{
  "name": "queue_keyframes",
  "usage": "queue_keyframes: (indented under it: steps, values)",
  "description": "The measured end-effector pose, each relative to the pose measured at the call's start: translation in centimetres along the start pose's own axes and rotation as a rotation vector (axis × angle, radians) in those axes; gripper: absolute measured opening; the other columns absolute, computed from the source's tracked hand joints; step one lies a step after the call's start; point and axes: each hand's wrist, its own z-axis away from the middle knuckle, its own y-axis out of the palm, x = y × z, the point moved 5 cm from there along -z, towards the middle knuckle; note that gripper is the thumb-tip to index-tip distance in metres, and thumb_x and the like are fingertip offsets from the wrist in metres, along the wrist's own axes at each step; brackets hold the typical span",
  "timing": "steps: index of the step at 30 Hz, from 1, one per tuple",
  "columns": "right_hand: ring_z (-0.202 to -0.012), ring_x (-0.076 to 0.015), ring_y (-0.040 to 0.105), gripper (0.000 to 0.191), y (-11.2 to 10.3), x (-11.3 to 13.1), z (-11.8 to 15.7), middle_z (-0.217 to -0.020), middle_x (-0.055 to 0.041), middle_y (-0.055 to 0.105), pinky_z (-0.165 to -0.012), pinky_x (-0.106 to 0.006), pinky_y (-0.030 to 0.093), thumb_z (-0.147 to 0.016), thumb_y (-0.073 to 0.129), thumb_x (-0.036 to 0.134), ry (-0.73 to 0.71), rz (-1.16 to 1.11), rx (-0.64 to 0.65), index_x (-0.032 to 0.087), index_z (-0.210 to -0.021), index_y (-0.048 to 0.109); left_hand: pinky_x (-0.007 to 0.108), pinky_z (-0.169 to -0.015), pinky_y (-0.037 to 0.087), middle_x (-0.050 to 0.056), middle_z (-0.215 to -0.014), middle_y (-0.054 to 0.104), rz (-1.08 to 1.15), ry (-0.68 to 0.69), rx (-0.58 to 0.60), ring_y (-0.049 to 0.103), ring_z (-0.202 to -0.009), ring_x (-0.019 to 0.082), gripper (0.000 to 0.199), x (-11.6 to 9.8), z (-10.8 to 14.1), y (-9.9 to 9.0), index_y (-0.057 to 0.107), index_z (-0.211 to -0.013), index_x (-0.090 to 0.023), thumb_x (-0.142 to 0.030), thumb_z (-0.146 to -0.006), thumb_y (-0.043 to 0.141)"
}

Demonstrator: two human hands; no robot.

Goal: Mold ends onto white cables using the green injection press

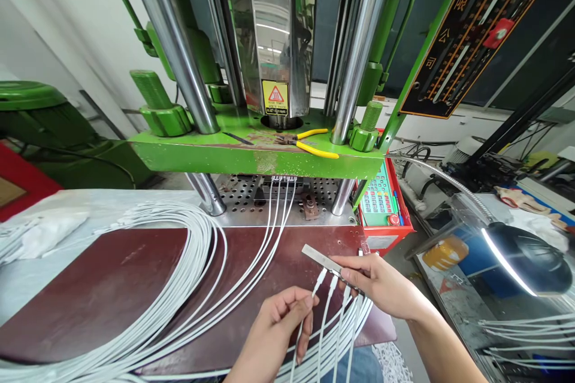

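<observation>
My right hand grips a flat metal bar between thumb and fingers, its free end pointing up and left. Several white cables with connector ends hang side by side from the bar's lower edge. With thumb and fingers closed, my left hand pinches the leftmost of these cables just below its connector. Beneath both hands, more white cables run in a curved bundle. Part of the bar is hidden behind my right fingers.
A green press stands ahead, with yellow-handled pliers on its ledge. White cables lead into the machine. A large coil of cable lies left on the brown board. A red control box and black lamp are right.
</observation>
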Motion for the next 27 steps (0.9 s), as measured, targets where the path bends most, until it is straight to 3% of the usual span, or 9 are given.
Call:
queue_keyframes:
  steps: [9, 12, 15, 17, 21, 24, 27]
  values:
    - [-0.079, -0.0171, 0.055, 0.039, 0.3, -0.4, -0.3, -0.090, -0.0009, 0.066, -0.071, -0.027, 0.045, -0.094, 0.046, 0.038, -0.036, 0.106, -0.069, 0.026, -0.130, 0.056, 0.018, -0.036, 0.028, -0.003, -0.053, 0.053, -0.002, 0.004, -0.017, 0.041, -0.037, 0.006, 0.031, -0.3, -0.2, -0.1, 0.057, -0.073, -0.014, -0.043, -0.075, 0.067]
    - [-0.071, -0.0146, 0.055, 0.038, 0.4, -0.8, -0.8, -0.084, 0.0001, 0.066, -0.066, -0.025, 0.044, -0.094, 0.045, 0.038, -0.027, 0.042, -0.017, 0.025, -0.128, 0.058, 0.019, -0.035, 0.030, -0.003, -0.053, 0.052, -0.011, -0.007, 0.014, 0.041, -0.037, 0.007, 0.034, -0.3, -0.7, -0.1, 0.058, -0.071, -0.014, -0.047, -0.073, 0.067]
    - [-0.070, -0.0145, 0.057, 0.038, 0.3, -1.7, -1.8, -0.084, 0.0003, 0.067, -0.064, -0.025, 0.045, -0.090, 0.051, 0.033, 0.004, -0.019, 0.050, 0.024, -0.127, 0.059, 0.022, -0.040, 0.039, 0.000, -0.058, 0.058, -0.065, -0.033, 0.032, 0.050, -0.041, 0.010, 0.035, 0.2, -1.3, -0.8, 0.060, -0.074, -0.014, -0.049, -0.073, 0.066]
    - [-0.077, -0.0167, 0.060, 0.040, 0.3, -2.4, -2.8, -0.089, -0.0004, 0.069, -0.067, -0.026, 0.046, -0.085, 0.055, 0.025, 0.014, 0.034, 0.052, 0.023, -0.124, 0.060, 0.027, -0.052, 0.048, 0.005, -0.070, 0.066, -0.177, 0.006, -0.012, 0.061, -0.056, 0.016, 0.035, -0.1, -1.5, -2.0, 0.062, -0.081, -0.014, -0.048, -0.073, 0.065]
    - [-0.085, -0.0198, 0.063, 0.037, 0.7, -2.9, -4.7, -0.094, -0.0014, 0.070, -0.073, -0.028, 0.046, -0.078, 0.051, 0.014, 0.003, 0.446, -0.069, 0.023, -0.111, 0.067, 0.036, -0.085, 0.049, 0.010, -0.095, 0.070, -0.405, 0.221, -0.242, 0.065, -0.091, 0.023, 0.038, -3.0, -1.0, -5.6, 0.063, -0.100, -0.016, -0.044, -0.074, 0.064]
    - [-0.090, -0.0218, 0.063, 0.035, 2.1, -2.2, -5.4, -0.098, -0.0027, 0.070, -0.079, -0.030, 0.044, -0.078, 0.051, 0.013, -0.018, 0.751, -0.146, 0.023, -0.108, 0.067, 0.038, -0.089, 0.047, 0.010, -0.095, 0.071, -0.448, 0.312, -0.316, 0.064, -0.093, 0.024, 0.038, -6.1, -1.7, -7.6, 0.063, -0.099, -0.017, -0.045, -0.074, 0.063]
    - [-0.092, -0.0237, 0.062, 0.030, 4.3, -1.1, -5.6, -0.099, -0.0062, 0.067, -0.078, -0.032, 0.046, -0.083, 0.048, 0.013, -0.068, 0.969, -0.116, 0.019, -0.107, 0.065, 0.036, -0.096, 0.042, 0.010, -0.100, 0.069, -0.381, 0.390, -0.446, 0.062, -0.098, 0.024, 0.039, -8.9, -4.5, -9.5, 0.063, -0.098, -0.016, -0.042, -0.069, 0.069]
